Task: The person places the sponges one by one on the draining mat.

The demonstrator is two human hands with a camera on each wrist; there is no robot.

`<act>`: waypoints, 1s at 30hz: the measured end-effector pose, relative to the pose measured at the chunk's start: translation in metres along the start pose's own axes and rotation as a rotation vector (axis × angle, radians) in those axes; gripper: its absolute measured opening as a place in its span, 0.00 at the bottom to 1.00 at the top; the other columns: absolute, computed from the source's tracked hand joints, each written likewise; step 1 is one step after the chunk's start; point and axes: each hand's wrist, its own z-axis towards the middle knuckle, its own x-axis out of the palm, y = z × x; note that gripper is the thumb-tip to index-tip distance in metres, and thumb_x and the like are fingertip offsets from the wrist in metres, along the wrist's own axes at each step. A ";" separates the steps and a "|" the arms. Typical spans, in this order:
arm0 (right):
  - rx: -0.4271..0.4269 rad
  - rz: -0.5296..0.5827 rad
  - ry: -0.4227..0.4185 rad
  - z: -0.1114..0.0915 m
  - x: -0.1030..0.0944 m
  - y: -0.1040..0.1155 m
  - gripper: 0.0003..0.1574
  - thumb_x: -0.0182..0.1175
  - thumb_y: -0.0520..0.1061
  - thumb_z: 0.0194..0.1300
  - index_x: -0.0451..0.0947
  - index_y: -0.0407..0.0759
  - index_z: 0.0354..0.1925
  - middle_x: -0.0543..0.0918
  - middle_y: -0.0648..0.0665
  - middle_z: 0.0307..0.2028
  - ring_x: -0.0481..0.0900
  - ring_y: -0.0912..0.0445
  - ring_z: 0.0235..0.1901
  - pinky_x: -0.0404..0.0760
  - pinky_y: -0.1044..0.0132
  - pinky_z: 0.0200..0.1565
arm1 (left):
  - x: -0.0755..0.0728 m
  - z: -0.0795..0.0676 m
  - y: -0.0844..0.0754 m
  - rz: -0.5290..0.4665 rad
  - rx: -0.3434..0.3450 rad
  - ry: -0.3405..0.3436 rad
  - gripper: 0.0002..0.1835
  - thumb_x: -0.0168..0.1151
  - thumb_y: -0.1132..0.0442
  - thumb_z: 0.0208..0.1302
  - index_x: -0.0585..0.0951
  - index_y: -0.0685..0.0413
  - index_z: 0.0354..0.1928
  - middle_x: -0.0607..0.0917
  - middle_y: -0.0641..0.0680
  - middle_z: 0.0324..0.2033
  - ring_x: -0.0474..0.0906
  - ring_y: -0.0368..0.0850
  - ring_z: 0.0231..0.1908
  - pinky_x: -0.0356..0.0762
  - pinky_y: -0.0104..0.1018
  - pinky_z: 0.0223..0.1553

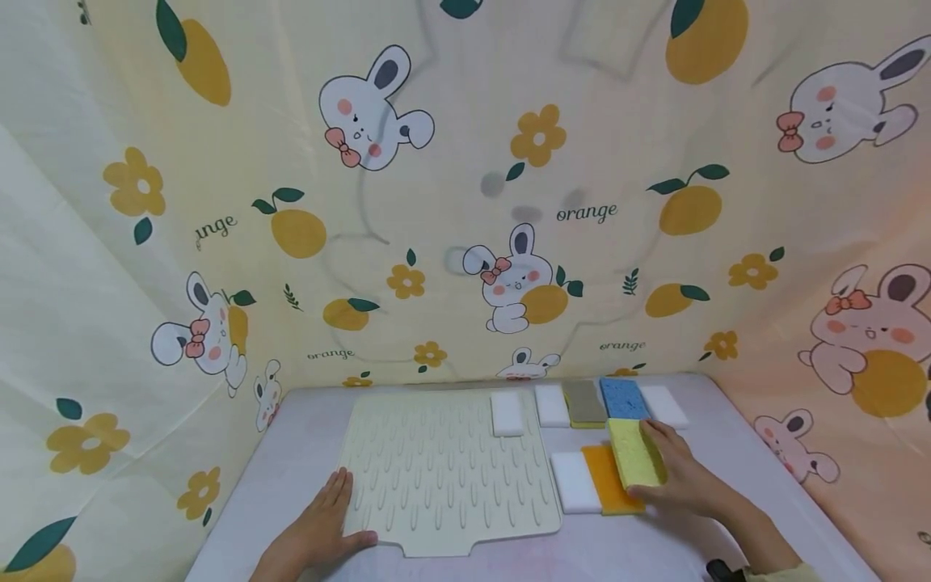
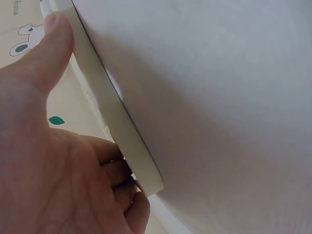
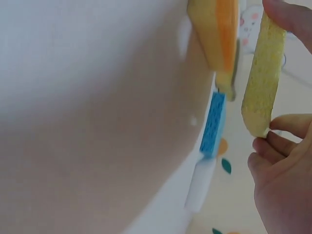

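Observation:
My right hand point(image 1: 680, 473) holds a yellow sponge point(image 1: 636, 454) by its two ends, thumb at the near end and fingers at the far end. In the right wrist view the sponge point(image 3: 263, 78) is raised on edge above the table. It overlaps an orange sponge point(image 1: 609, 483) in the head view. At the left, my left hand point(image 1: 320, 517) rests against the near-left corner of a cream ridged draining mat point(image 1: 436, 543). Its fingers lie along the left side, with the thumb on the front edge. A white sponge block point(image 1: 507, 414) lies on the mat's far right.
Right of the mat, a white block point(image 1: 576, 483) touches the orange sponge. Behind them stand another white block point(image 1: 552, 406), a grey-topped yellow sponge point(image 1: 585, 403), a blue sponge point(image 1: 622, 399) and a further white block point(image 1: 665, 406). A patterned curtain point(image 1: 451, 202) encloses the table.

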 end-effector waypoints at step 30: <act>-0.039 0.074 0.034 0.034 0.048 0.058 0.81 0.84 0.65 0.53 0.49 0.27 0.83 0.49 0.22 0.81 0.50 0.22 0.77 0.63 0.20 0.69 | 0.002 0.000 0.004 0.012 0.013 -0.013 0.68 0.73 0.29 0.60 0.55 0.77 0.80 0.53 0.76 0.82 0.47 0.71 0.83 0.53 0.64 0.81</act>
